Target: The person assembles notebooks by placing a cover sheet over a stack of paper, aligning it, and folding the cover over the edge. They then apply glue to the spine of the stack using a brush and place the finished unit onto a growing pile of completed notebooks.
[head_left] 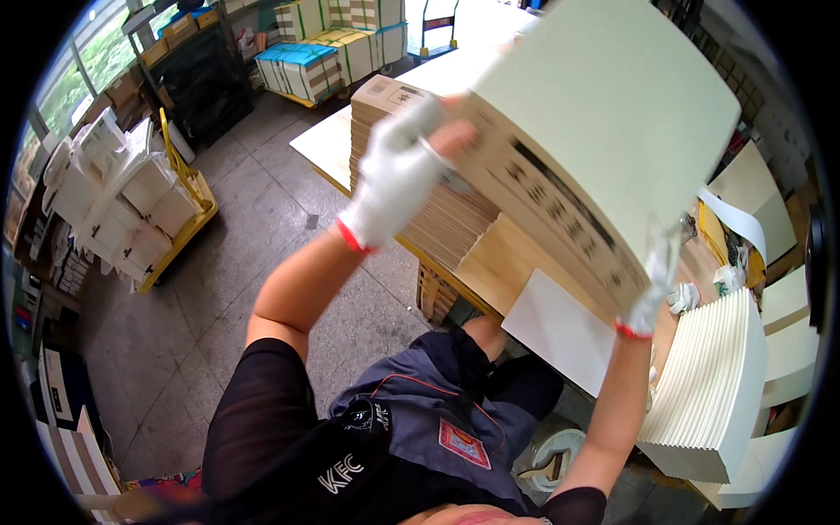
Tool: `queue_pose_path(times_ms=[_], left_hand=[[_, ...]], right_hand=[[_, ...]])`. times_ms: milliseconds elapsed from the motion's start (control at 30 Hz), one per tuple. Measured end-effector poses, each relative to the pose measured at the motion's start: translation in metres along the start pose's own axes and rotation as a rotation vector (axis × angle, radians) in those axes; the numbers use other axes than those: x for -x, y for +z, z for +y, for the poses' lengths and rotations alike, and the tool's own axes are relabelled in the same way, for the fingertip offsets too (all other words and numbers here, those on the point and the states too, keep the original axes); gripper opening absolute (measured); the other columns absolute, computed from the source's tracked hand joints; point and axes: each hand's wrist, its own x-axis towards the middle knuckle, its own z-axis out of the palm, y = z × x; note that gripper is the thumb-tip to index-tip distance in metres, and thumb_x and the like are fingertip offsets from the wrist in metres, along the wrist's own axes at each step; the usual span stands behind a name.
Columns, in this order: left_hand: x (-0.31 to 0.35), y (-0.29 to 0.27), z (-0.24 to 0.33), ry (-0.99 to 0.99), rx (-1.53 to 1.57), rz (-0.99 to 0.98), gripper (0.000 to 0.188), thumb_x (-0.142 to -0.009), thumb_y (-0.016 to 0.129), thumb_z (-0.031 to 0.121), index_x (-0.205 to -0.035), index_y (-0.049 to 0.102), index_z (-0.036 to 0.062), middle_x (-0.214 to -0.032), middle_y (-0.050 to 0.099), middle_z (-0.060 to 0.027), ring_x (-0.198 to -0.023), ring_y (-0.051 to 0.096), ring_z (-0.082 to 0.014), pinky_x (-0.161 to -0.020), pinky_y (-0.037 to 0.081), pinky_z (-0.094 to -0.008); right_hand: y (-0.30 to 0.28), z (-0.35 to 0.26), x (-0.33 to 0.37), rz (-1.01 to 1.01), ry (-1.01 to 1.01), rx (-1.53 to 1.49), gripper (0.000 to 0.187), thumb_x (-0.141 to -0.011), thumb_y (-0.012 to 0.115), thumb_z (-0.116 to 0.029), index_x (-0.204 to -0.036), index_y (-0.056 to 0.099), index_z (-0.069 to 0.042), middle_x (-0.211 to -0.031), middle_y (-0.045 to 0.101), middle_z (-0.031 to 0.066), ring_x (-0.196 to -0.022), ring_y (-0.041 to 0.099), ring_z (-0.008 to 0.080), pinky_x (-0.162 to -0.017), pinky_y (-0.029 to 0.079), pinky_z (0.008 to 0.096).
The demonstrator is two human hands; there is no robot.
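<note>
A large cardboard piece [604, 105] with a pale greenish face and a brown printed side is held up over the table. My left hand [402, 171], in a white glove with bare fingertips, is closed on the left end of its brown side. At the lower right corner my right hand [652, 284], also gloved, grips the other end; its fingers are blurred. Beneath and to the left, a stack of brown cardboard pieces [446, 223] stands on the wooden table [503, 262], partly hidden by my left hand and the held piece.
A white sheet [560, 328] lies at the table's near edge. To the right stands a stack of nested white boards [700, 376], with crumpled white material [684, 297] beside it. A yellow cart [184, 232] and strapped bundles [302, 70] stand on the floor. A white bucket [560, 451] is below the table.
</note>
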Motion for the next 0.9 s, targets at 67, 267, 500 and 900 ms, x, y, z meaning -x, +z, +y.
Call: queue_pose_path(times_ms=[67,267,500,900], left_hand=[[-0.030,-0.041,-0.001,0.066,-0.043,0.106,0.041,-0.095,0.064,0.028,-0.123,0.061,-0.0018,-0.101,0.066,-0.0124,-0.091,0.065,-0.0134,-0.076,0.056,-0.0279],[-0.095,-0.123,-0.062,-0.130,-0.628,0.090,0.048,-0.094,0.057,0.045,-0.126,0.064,0.0092,-0.106,0.070,-0.0140,-0.096,0.067,-0.0216,-0.084,0.052,-0.0336],[-0.091,-0.133,-0.087,-0.336,-0.893,-0.009,0.048,-0.095,0.053,0.048,-0.128,0.065,0.0158,-0.120,0.069,-0.0109,-0.099,0.068,-0.0226,-0.091,0.048,-0.0339],[-0.109,-0.136,-0.117,-0.284,-0.700,0.010,0.046,-0.096,0.058,0.033,-0.128,0.062,0.0004,-0.115,0.070,-0.0180,-0.109,0.066,-0.0289,-0.094,0.048,-0.0338]], right_hand=[[0.054,0.011,-0.032,0.025,-0.015,0.041,0.049,-0.099,0.050,-0.021,-0.142,0.043,0.000,-0.138,0.053,0.0147,-0.131,0.051,0.0236,-0.104,0.046,0.0343],[0.132,0.065,-0.105,-0.075,0.033,0.657,0.033,-0.095,0.061,-0.038,-0.095,0.068,-0.006,-0.096,0.073,0.0117,-0.092,0.068,0.0241,-0.076,0.049,0.0354],[0.136,0.057,-0.080,-0.184,0.052,1.282,0.054,-0.091,0.053,-0.060,-0.084,0.067,-0.008,-0.087,0.069,0.0179,-0.085,0.064,0.0384,-0.071,0.048,0.0469],[0.119,0.062,-0.070,-0.229,-0.136,1.157,0.033,-0.085,0.062,-0.045,-0.098,0.070,-0.016,-0.101,0.070,0.0135,-0.092,0.067,0.0357,-0.077,0.051,0.0469]])
